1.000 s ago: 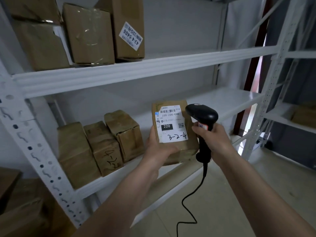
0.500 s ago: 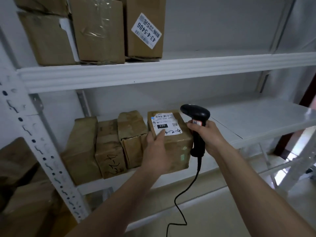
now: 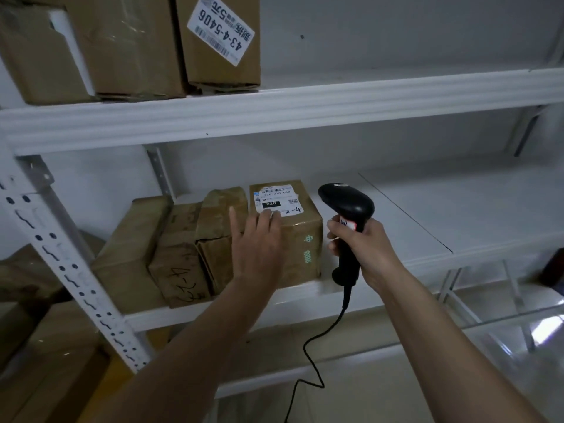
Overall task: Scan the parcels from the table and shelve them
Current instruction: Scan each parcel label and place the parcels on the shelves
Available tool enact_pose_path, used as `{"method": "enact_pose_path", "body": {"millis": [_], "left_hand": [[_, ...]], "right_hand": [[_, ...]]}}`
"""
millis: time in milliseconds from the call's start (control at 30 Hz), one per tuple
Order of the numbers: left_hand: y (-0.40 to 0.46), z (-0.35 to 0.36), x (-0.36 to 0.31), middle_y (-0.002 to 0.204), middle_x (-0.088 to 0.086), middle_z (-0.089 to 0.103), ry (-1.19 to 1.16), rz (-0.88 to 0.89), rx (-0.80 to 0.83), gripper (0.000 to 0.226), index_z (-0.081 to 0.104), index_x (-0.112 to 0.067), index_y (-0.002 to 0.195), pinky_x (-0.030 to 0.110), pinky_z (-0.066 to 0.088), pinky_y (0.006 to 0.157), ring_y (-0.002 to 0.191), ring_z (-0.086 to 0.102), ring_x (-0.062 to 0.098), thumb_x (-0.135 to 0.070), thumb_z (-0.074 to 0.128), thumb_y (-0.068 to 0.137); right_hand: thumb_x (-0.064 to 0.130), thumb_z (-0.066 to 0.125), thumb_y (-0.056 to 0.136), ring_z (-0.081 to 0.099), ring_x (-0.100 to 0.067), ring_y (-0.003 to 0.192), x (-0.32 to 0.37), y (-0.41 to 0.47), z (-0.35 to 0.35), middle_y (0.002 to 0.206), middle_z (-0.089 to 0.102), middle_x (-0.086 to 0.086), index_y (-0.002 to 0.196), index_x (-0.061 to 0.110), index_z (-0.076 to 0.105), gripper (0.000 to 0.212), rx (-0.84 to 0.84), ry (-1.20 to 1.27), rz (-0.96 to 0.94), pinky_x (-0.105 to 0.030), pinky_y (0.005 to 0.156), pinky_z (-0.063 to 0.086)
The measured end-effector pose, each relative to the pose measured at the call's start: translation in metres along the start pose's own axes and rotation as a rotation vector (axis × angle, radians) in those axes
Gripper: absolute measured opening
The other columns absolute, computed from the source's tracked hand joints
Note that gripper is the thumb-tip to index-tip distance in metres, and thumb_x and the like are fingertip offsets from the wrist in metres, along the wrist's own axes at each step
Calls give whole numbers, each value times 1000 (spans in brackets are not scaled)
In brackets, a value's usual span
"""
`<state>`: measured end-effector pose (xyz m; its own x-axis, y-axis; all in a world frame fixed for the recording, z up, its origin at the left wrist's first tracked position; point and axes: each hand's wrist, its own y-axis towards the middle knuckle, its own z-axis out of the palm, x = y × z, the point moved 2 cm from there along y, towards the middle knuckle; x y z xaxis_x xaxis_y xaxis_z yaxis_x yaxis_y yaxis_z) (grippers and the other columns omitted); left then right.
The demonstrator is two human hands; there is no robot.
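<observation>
Four parcels stand in a row on the middle shelf (image 3: pixel 396 206) of a white metal rack. From the left they are a tall brown box (image 3: pixel 128 254), a box with handwriting on its front (image 3: pixel 180 270), a crumpled taped box (image 3: pixel 219 227), and a labelled parcel (image 3: pixel 302 239) at the right end, pressed against the crumpled one. This last parcel carries one white label (image 3: pixel 276 199) on top, with a barcode, the number 220 in a black patch and handwritten figures ending in 2-4; two small green marks show on its front. The left hand (image 3: pixel 256 242) lies flat against the parcel's front and top edge, fingers straight and spread, fingertips on the lower edge of the label, thumb pointing up over the crumpled box; it grips nothing. The right hand (image 3: pixel 363 248) is curled tightly round the handle of one black scanner (image 3: pixel 348 215), held just right of the parcel with its head level with the parcel's top and pointing left. One black cable (image 3: pixel 311 355) hangs from the handle in loops. On the upper shelf (image 3: pixel 305 108) three more boxes show, cut off by the frame: one torn box (image 3: pixel 39 62) at the left, one taped box (image 3: pixel 128 44) in the middle, and one box with a slanted white label reading 43-4-5406 (image 3: pixel 222 41). More brown cartons (image 3: pixel 36 346) sit low at the left, too dim to count.
</observation>
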<state>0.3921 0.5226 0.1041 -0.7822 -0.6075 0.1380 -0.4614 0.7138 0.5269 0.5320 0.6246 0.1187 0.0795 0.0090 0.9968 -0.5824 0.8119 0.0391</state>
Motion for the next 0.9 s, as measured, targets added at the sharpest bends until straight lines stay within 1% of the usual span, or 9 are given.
{"method": "enact_pose_path", "body": {"millis": [33, 100, 133, 200, 267, 400, 533, 700, 900], "left_hand": [[0, 2, -1, 141, 6, 48, -39, 1, -16, 55, 40, -12, 144, 59, 2, 118, 131, 44, 24, -20, 56, 92], [-5, 4, -4, 133, 14, 53, -198, 23, -130, 63, 48, -6, 137, 57, 27, 115, 125, 49, 30, -10, 72, 79], [-12, 6, -6, 131, 15, 53, -341, 48, -215, 66, 49, -5, 134, 48, 35, 112, 122, 50, 30, -4, 76, 74], [-31, 3, -9, 132, 8, 44, -598, 76, -314, 70, 43, -9, 133, 22, 28, 112, 121, 45, 22, 4, 74, 72], [-51, 1, -7, 133, 2, 39, -734, 58, -336, 76, 39, -14, 136, 10, 23, 109, 123, 39, 13, 6, 74, 71], [-82, -3, 17, 132, 9, 46, -776, -15, -387, 64, 40, -11, 138, 14, 30, 109, 126, 39, 14, -7, 61, 78], [-104, -8, 54, 123, 15, 52, -796, -133, -397, 66, 42, -8, 136, 15, 38, 102, 117, 48, 18, 4, 61, 74], [-138, -11, 113, 123, 11, 51, -739, -272, -360, 68, 38, -11, 139, 11, 39, 96, 110, 51, 18, 3, 58, 76], [-193, -15, 207, 121, 5, 51, -666, -445, -258, 62, 41, -9, 140, 34, 47, 91, 110, 51, 19, 1, 66, 84]], "right_hand": [[11, 66, 88, 59, -21, 65, -1, -3, -1, 71, 61, -10, 90, 7, 64, 5, 38, 22, 12, -30, 68, 56], [12, 66, 88, 58, -21, 63, -5, -8, 0, 67, 59, -8, 90, 7, 64, 6, 116, 75, 53, -33, 67, 55], [13, 67, 88, 58, -20, 62, -8, -11, 2, 66, 59, -7, 89, 8, 64, 6, 149, 95, 72, -35, 67, 54], [13, 68, 87, 58, -19, 61, -14, -16, 9, 63, 60, -4, 86, 10, 65, 5, 187, 107, 95, -35, 66, 51], [12, 68, 87, 58, -20, 60, -21, -24, 19, 62, 61, -4, 87, 10, 65, 3, 225, 99, 114, -36, 66, 50], [10, 67, 87, 58, -26, 63, -37, -45, 45, 65, 61, -11, 83, 10, 68, 4, 401, 50, 168, -40, 71, 50], [15, 71, 84, 59, -25, 65, -49, -64, 85, 66, 63, -10, 81, 11, 69, 6, 513, -41, 213, -41, 75, 51], [9, 66, 87, 55, -25, 61, -54, -85, 149, 66, 57, -15, 85, 5, 64, 5, 625, -120, 138, -36, 65, 48], [5, 62, 88, 51, -14, 44, -72, -116, 241, 51, 54, -5, 77, 5, 59, 12, 645, -265, 78, -26, 54, 45]]}}
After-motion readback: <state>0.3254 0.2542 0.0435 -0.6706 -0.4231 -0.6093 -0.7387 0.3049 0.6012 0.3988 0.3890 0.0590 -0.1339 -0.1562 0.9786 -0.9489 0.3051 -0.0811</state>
